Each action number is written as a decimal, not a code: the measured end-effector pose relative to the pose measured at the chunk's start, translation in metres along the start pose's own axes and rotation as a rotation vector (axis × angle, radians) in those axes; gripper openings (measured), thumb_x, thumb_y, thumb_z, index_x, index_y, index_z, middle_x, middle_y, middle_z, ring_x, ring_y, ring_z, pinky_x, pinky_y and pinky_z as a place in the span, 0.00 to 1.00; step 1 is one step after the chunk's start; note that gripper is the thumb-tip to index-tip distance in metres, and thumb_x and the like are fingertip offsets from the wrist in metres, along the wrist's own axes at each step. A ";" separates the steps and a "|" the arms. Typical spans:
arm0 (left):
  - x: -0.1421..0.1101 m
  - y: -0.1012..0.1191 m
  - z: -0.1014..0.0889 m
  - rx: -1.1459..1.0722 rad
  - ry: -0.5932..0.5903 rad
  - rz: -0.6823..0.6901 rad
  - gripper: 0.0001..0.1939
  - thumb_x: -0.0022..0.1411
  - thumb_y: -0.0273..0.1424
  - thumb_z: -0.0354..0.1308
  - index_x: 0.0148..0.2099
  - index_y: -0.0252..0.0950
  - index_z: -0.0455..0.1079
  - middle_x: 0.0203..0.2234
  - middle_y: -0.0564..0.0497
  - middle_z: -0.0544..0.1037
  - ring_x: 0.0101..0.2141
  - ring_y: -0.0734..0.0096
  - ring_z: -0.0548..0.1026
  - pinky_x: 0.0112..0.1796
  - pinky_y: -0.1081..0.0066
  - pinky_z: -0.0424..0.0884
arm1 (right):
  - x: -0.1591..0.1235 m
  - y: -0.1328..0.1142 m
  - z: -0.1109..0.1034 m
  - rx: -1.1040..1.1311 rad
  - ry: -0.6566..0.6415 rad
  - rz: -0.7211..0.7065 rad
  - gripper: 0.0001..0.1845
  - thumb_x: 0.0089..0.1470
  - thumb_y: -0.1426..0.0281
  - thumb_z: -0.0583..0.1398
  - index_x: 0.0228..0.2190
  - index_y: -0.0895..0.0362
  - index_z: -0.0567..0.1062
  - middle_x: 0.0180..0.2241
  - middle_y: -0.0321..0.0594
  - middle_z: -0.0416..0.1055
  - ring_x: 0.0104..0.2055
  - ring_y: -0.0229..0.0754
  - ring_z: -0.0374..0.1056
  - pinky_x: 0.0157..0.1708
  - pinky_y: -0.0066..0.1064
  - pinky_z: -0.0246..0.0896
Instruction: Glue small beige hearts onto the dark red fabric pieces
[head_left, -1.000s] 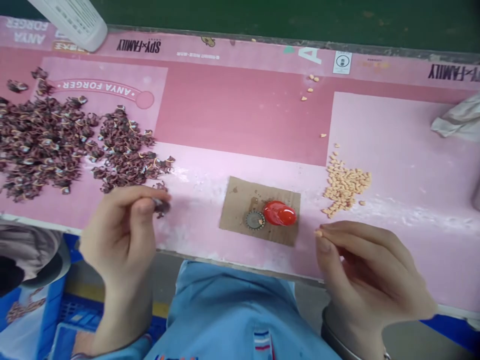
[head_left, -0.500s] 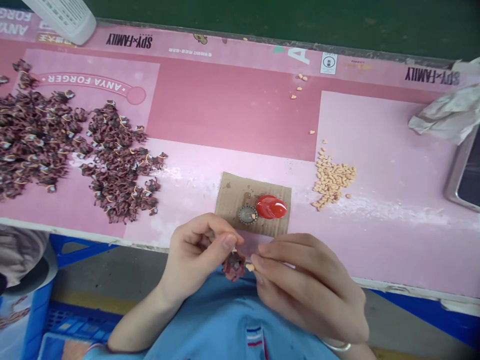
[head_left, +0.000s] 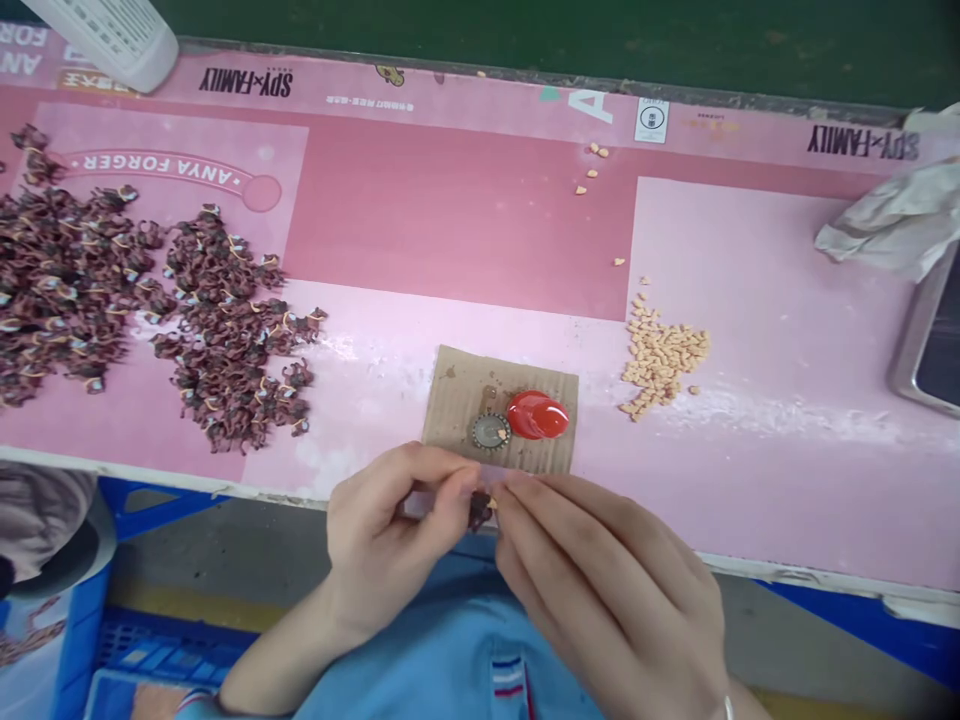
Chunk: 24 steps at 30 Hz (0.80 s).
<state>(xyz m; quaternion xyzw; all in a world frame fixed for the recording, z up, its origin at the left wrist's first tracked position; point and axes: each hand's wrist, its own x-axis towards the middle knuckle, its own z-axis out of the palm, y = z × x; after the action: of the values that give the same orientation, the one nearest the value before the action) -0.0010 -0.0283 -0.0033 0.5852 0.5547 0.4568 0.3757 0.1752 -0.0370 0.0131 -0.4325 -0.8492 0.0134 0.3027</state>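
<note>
Two hands are brought together just above the near edge of the pink printed table point(head_left: 450, 225). A dark curled piece point(head_left: 480, 512) is pinched between the closed thumb and fingers of the left hand point(head_left: 397, 540). A tiny tan granule point(head_left: 492, 503) is gripped at the closed fingertips of the right hand point(head_left: 600, 590), right beside the dark piece; whether the two touch cannot be told. Just beyond the fingers, a cardboard square point(head_left: 457, 395) is laid, with a round metal bezel point(head_left: 491, 431) and a glossy red blob point(head_left: 537, 415) on it, side by side. Well left of the fingers, maroon curled pieces point(head_left: 225, 330) are heaped. Right of them, a pile of tan granules point(head_left: 664, 360) is spread, with a crumpled cloth point(head_left: 892, 225) farther off.
</note>
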 end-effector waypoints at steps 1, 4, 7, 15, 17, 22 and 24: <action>0.000 0.001 0.001 0.060 0.013 0.046 0.08 0.65 0.19 0.63 0.36 0.38 0.76 0.27 0.58 0.83 0.24 0.81 0.79 0.27 0.85 0.74 | 0.001 0.001 0.001 -0.016 0.009 -0.005 0.10 0.65 0.80 0.60 0.41 0.61 0.83 0.38 0.42 0.85 0.39 0.43 0.81 0.36 0.32 0.80; -0.001 0.003 0.004 0.177 0.037 0.111 0.08 0.66 0.19 0.62 0.37 0.38 0.76 0.28 0.57 0.84 0.24 0.79 0.80 0.27 0.83 0.75 | 0.003 0.008 0.002 -0.015 0.016 -0.050 0.11 0.65 0.80 0.59 0.40 0.62 0.83 0.38 0.44 0.85 0.39 0.44 0.80 0.35 0.33 0.80; 0.002 0.006 0.007 0.191 0.003 0.082 0.08 0.66 0.20 0.61 0.37 0.38 0.76 0.28 0.56 0.85 0.22 0.79 0.78 0.26 0.82 0.76 | 0.006 0.019 -0.002 0.000 -0.002 -0.126 0.12 0.65 0.79 0.58 0.41 0.62 0.83 0.38 0.44 0.84 0.41 0.45 0.78 0.34 0.34 0.78; 0.010 0.012 0.015 0.079 -0.073 -0.056 0.08 0.67 0.20 0.61 0.36 0.38 0.75 0.23 0.61 0.80 0.22 0.82 0.78 0.28 0.88 0.76 | 0.010 0.037 -0.018 -0.063 -0.088 -0.310 0.23 0.67 0.79 0.49 0.41 0.59 0.84 0.39 0.43 0.83 0.45 0.44 0.74 0.37 0.34 0.74; 0.009 0.010 0.017 0.103 -0.044 -0.023 0.08 0.67 0.20 0.61 0.37 0.38 0.75 0.23 0.61 0.80 0.22 0.83 0.78 0.28 0.89 0.75 | 0.009 0.034 -0.016 -0.083 -0.073 -0.301 0.21 0.66 0.79 0.50 0.41 0.61 0.83 0.39 0.45 0.82 0.45 0.45 0.74 0.38 0.35 0.73; 0.009 0.006 0.019 0.148 0.018 0.072 0.10 0.67 0.18 0.61 0.40 0.39 0.77 0.27 0.62 0.82 0.25 0.86 0.79 0.32 0.93 0.75 | 0.002 0.025 -0.009 -0.015 -0.023 -0.108 0.13 0.65 0.79 0.56 0.43 0.65 0.81 0.41 0.46 0.83 0.44 0.46 0.75 0.41 0.35 0.75; 0.011 0.006 0.017 0.148 0.032 0.077 0.11 0.67 0.18 0.61 0.40 0.40 0.78 0.27 0.62 0.82 0.25 0.87 0.79 0.32 0.94 0.74 | -0.003 0.032 -0.011 0.022 0.011 0.011 0.13 0.65 0.79 0.58 0.47 0.62 0.80 0.42 0.44 0.84 0.45 0.45 0.76 0.45 0.35 0.76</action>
<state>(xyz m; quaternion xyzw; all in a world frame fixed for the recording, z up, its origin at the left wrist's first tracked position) 0.0169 -0.0163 -0.0014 0.6248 0.5700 0.4379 0.3050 0.2058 -0.0220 0.0113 -0.4340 -0.8449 0.0220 0.3119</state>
